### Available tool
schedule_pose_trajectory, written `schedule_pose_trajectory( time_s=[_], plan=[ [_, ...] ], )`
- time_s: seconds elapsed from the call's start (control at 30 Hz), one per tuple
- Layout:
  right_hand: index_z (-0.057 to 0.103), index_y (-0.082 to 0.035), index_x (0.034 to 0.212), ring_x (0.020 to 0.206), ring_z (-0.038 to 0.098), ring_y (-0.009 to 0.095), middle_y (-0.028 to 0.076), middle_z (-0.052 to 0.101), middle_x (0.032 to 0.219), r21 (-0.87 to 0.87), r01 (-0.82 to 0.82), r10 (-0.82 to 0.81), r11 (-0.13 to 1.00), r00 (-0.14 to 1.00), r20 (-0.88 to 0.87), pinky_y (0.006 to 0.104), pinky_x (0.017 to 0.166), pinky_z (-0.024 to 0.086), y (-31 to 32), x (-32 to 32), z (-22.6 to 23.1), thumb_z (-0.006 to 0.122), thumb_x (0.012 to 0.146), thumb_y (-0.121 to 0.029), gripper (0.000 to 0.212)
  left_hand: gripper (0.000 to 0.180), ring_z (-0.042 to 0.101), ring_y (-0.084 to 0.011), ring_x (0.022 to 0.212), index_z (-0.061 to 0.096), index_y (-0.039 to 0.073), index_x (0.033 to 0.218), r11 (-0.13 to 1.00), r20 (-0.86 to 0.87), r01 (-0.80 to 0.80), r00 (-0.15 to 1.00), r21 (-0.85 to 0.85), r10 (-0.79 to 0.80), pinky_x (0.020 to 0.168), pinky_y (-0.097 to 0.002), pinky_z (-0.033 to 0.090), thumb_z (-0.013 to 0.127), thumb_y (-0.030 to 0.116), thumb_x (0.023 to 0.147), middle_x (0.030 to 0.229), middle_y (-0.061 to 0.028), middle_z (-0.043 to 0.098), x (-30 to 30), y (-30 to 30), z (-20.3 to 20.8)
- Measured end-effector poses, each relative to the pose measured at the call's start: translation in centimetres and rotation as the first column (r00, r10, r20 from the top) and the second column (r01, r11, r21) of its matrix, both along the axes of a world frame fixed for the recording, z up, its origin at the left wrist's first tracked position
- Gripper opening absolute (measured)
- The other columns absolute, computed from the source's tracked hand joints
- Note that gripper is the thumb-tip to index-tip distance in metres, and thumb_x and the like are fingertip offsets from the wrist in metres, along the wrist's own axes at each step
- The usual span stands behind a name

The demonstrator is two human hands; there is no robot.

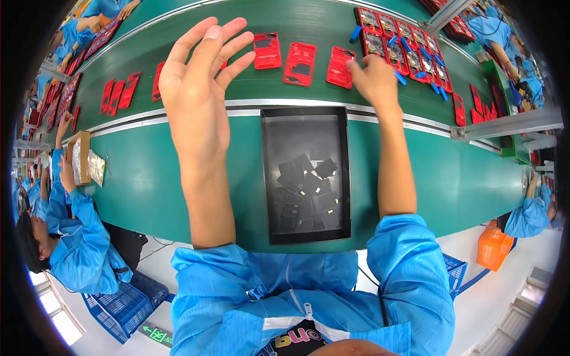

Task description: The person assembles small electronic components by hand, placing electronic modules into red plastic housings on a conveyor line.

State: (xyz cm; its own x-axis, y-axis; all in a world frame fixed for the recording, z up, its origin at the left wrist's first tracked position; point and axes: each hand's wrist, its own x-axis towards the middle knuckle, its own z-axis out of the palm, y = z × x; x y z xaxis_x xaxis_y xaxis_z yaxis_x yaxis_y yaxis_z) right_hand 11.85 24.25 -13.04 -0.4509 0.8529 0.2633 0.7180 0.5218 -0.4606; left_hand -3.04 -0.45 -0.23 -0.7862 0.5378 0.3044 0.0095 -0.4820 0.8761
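Note:
My left hand [199, 89] is raised over the conveyor belt, palm up and fingers spread, with nothing in it. My right hand [378, 83] is closed at the right edge of a red plastic casing [339, 68], thumb against it; the other fingertips are partly hidden. Left of that casing lie another red casing with a dark patch [300, 63] and a third red casing [267, 51]. Between my forearms, a black tray [266, 178] stands on the green worktop and holds several thin black rectangular pieces [291, 172].
At the far right, a red tray group [389, 59] carries round metal parts and blue cylinders [401, 78]. More red casings [120, 95] lie left on the green belt [237, 89]. A metal rail [243, 107] separates belt and worktop. A co-worker [83, 243] sits left beside a cardboard box [79, 157].

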Motion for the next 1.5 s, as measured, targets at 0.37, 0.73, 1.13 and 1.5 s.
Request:
schedule_pose_trajectory(
  time_s=[0.37, 0.73, 1.13, 1.5],
  plan=[
    [0.053, 0.008, 0.133, 0.104, 0.07, 0.034, 0.026, 0.069, 0.112, -0.272, -0.271, 0.249, 0.923, 0.962, -0.113, 0.0401, 0.094, 0.054, -2.3, -1.8, 0.2, 0.08, 0.077, -0.032, 0.074, 0.043, 0.071, -0.0221, 0.1, 0.057, -0.01, 0.125, 0.966, -0.125, 0.071, 0.987, -0.247, -0.104, 0.087, -0.0331, 0.057, 0.068, 0.021, 0.098, 0.109, -0.0214, 0.072, -0.2, 1.6, -2.7],
    [0.054, 0.002, 0.137, 0.096, 0.067, 0.033, 0.02, 0.065, 0.111, 0.145, -0.691, 0.696, 0.708, 0.647, -0.311, 0.0391, 0.085, 0.056, -12.7, 2.2, 9.2, 0.084, 0.082, -0.021, 0.066, 0.032, 0.074, -0.0164, 0.092, 0.067, -0.005, 0.118, 0.919, -0.043, 0.258, 0.958, -0.297, -0.283, 0.081, -0.0323, 0.061, 0.065, 0.022, 0.102, 0.104, -0.0134, 0.076, -0.1, 2.0, -4.6],
    [0.072, -0.008, 0.102, 0.103, 0.055, 0.024, 0.006, 0.06, 0.106, 0.008, -0.845, 0.762, 0.535, 0.487, 0.427, 0.0375, 0.088, 0.041, -14.9, 7.1, 4.8, 0.078, 0.076, -0.007, 0.026, 0.033, 0.075, -0.0196, 0.094, 0.066, -0.007, 0.117, 0.902, 0.04, 0.39, 0.92, -0.186, -0.39, 0.083, -0.0359, 0.062, 0.06, 0.022, 0.104, 0.107, -0.0136, 0.074, -0.7, 1.2, -3.1],
    [0.077, -0.001, 0.092, 0.081, 0.065, 0.015, 0.01, 0.066, 0.1, 0.261, -0.744, 0.75, 0.616, 0.451, -0.483, 0.0254, 0.061, 0.049, -11.1, 6.6, 9.4, 0.074, 0.071, 0.012, 0.025, 0.026, 0.071, -0.0168, 0.078, 0.07, -0.008, 0.098, 0.944, -0.019, 0.245, 0.967, -0.221, -0.255, 0.078, -0.0349, 0.061, 0.062, 0.017, 0.101, 0.093, -0.0129, 0.074, -1.2, 0.5, -2.8]
  ],
)
